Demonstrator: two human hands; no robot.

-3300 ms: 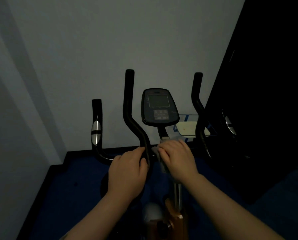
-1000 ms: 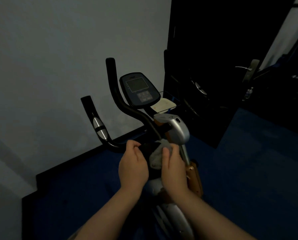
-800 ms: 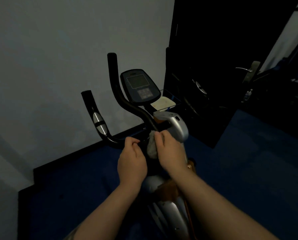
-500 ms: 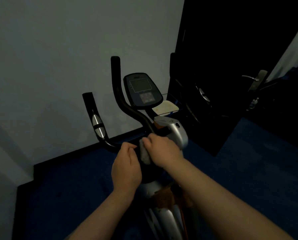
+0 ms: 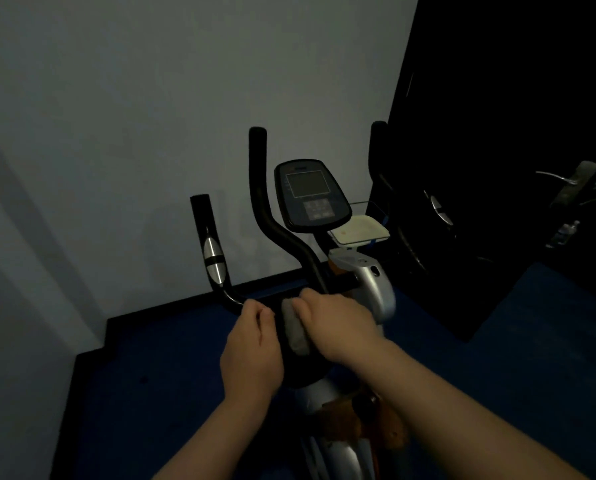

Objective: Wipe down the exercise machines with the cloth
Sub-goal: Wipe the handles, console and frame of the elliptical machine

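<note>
Dim room, head cam looking down at an exercise bike (image 5: 369,289) on blue carpet (image 5: 151,393), grey wall (image 5: 133,116) behind w/ black baseboard (image 5: 144,315).

Far left of the bike: outer handlebar grip (image 5: 208,237), upright, black w/ a silver pulse-sensor band; it curves down at the bottom into the crossbar.

Left hand (image 5: 251,348): fingers curled round the black crossbar just below that curve, thumb on top, gripping it. Bare forearm runs in from the bottom edge.

Just right of it: grey cloth (image 5: 294,329), bunched, lying against the dark bar/seat-post area btwn the two hands. Touching the right hand; small gap to the left hand.

Inner handlebar (image 5: 265,202): black, rises tall, bends and drops to the stem right above the cloth.

Right hand (image 5: 338,327): fingers curled over the cloth, pressing it onto the bar, knuckles up. Can't tell if the thumb is under the cloth.

Console (image 5: 312,197): dark oval, square screen off, button pad below, tilted toward the camera.

Silver stem housing (image 5: 369,282) below and right of the console, orange frame part (image 5: 358,420) lower down.

Behind the console, right: a shallow pale tray-like thing (image 5: 358,230), flat; contents not readable, looks light inside.

Right handlebar (image 5: 379,150): black, mostly lost against the dark door (image 5: 497,133). Metal door handle (image 5: 556,176) far right. Small bottle (image 5: 565,232) beyond it, too dim to tell more.
</note>
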